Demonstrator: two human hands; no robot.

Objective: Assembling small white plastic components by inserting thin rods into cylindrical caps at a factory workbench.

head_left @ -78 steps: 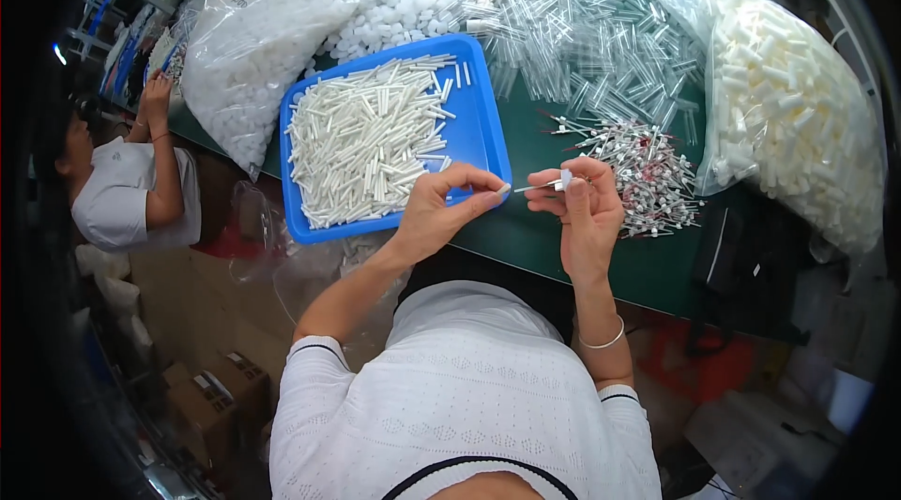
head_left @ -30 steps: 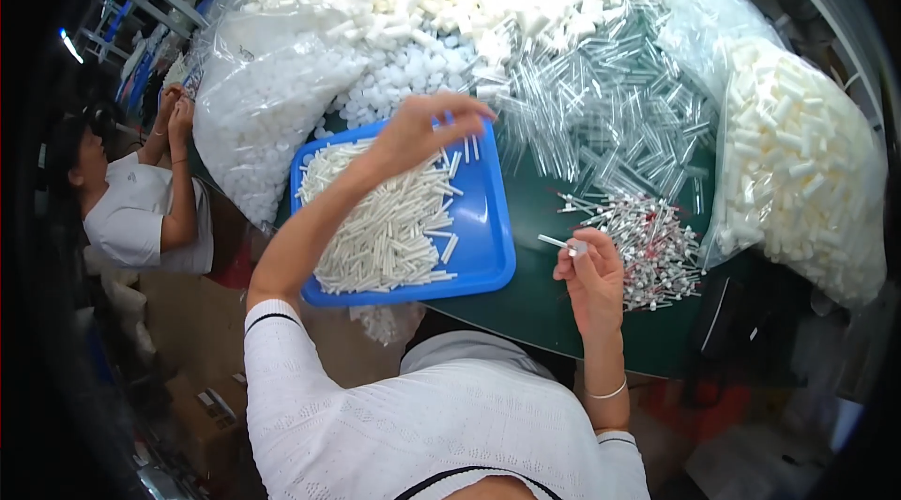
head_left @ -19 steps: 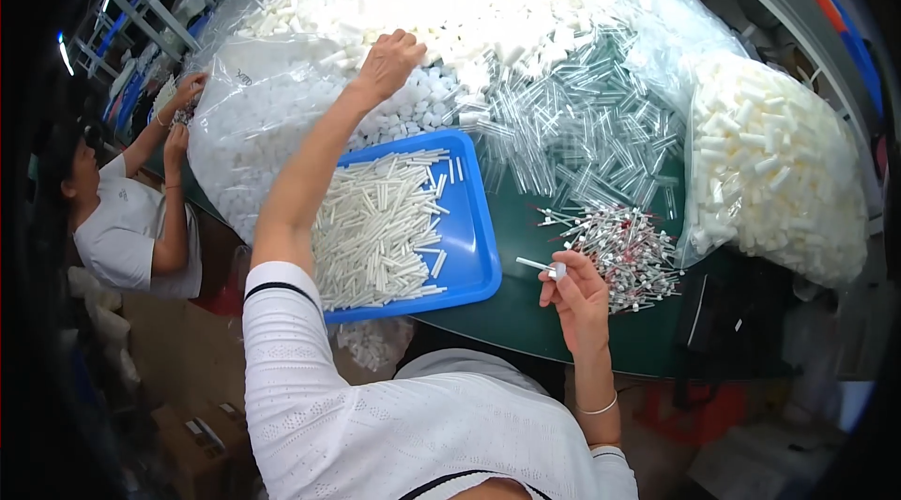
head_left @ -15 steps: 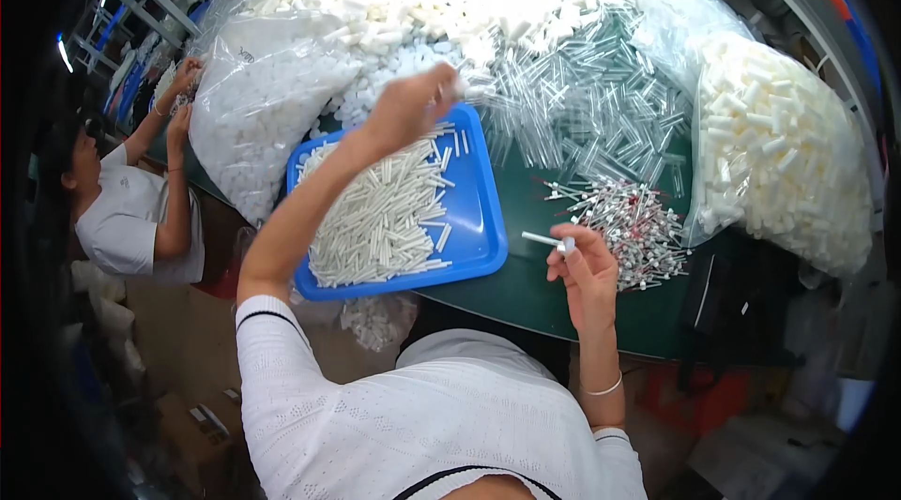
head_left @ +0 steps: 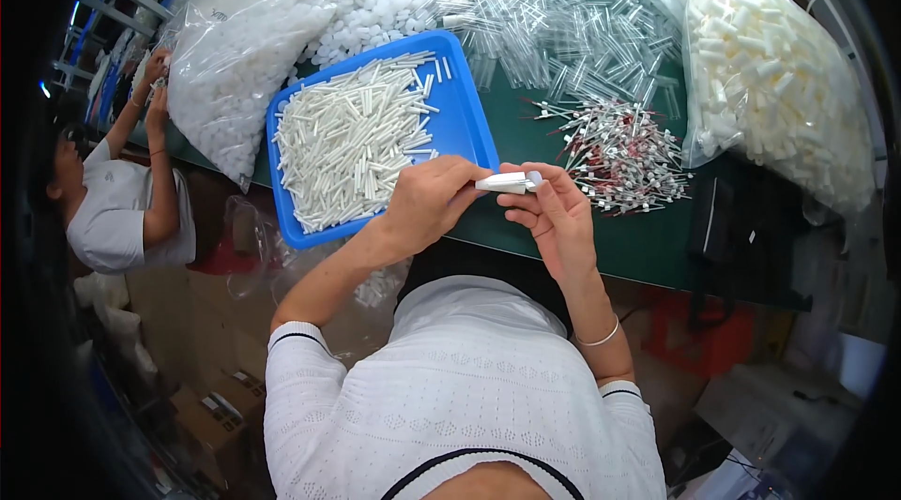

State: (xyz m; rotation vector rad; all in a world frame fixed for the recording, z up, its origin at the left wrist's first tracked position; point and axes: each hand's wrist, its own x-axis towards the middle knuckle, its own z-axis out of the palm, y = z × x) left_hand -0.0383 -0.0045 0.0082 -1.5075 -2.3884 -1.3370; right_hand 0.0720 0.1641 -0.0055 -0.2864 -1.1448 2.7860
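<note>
- Far left of the blue tray (head_left: pixel 458 115): a co-worker (head_left: pixel 122 195) with hands up at the bench edge; we can't tell what they hold.
- Just left of the tray: a clear bag (head_left: pixel 239 40) of white pieces, leaning in. Probably kept near so its contents stay within arm's reach.
- In the tray: loose white rods (head_left: pixel 347 129), mostly heaped to its left. The raised rim likely stops them rolling off.
- Behind the tray: short white plugs (head_left: pixel 375 17), piled loose on the bench.
- At the tray's near right corner: our left hand (head_left: pixel 427 204), thumb and fingers closed in a pinch on the left end of a white cylindrical piece (head_left: pixel 504 184).
- That piece sits just off the same corner, roughly level, spanning both hands. We read the two-end grip as keeping it steady and in line.
- Right of the tray: our right hand (head_left: pixel 554 214), thumb and fingertips pinching the piece's right end, where a pale round tip shows; remaining fingers half curled.
- Behind and right of the tray: clear tubes (head_left: pixel 563 31), scattered.
- Right of the tray, beyond our right hand: thin red-and-white parts (head_left: pixel 624 162), presumably heaped there for easy right-hand pickup.
- Far right of the tray: a bag of cream cylinders (head_left: pixel 770 78).
</note>
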